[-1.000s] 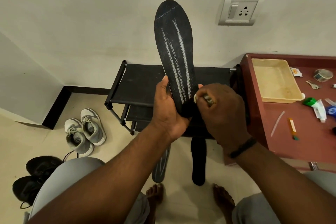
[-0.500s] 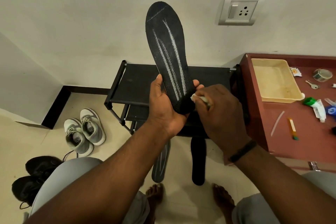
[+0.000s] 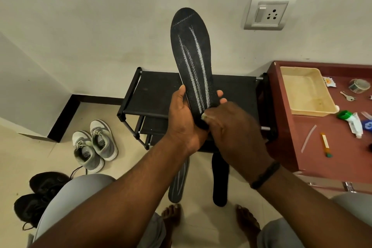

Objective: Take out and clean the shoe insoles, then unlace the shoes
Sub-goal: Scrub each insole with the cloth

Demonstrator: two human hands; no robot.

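Cleaning is in hand: the left hand grips the upright insole while right hand fingers pinch a pale wipe, likely rubbing upward next.

Left hand fingers curled gripping, right hand fingers pinching
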